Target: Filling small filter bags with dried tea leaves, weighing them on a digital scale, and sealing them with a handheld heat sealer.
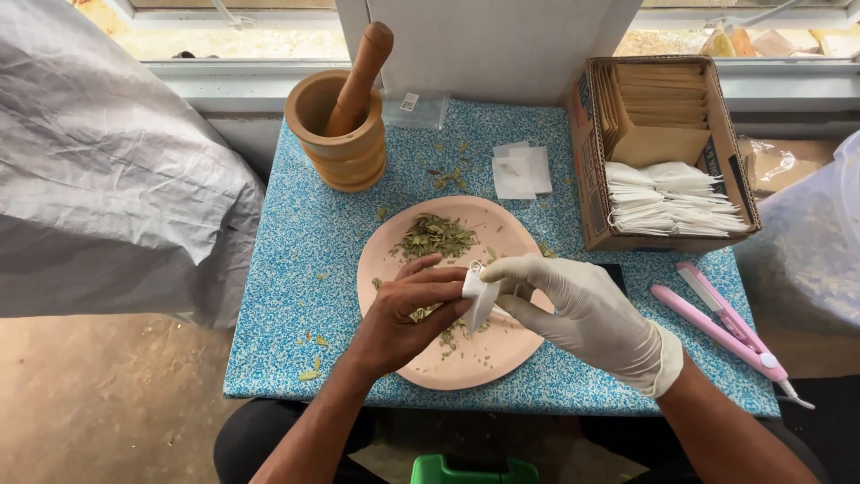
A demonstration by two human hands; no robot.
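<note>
The small white paper bag [477, 300] is over the pink plate [466, 358], clamped in the grip of my gloved right hand [587, 314]. My bare left hand [403, 318] pinches dried leaves [436, 236] at its mouth. The plate is on the blue counter [305, 260].

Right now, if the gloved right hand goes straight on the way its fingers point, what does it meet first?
Probably the small white bag that the right hand already pinches, then the bare left hand close behind it.

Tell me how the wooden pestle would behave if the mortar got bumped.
The pestle leans loose against the rim of the mortar, so it would probably slide or clatter round. It looks rigid. Being round, it might roll if it fell onto the table.
</note>
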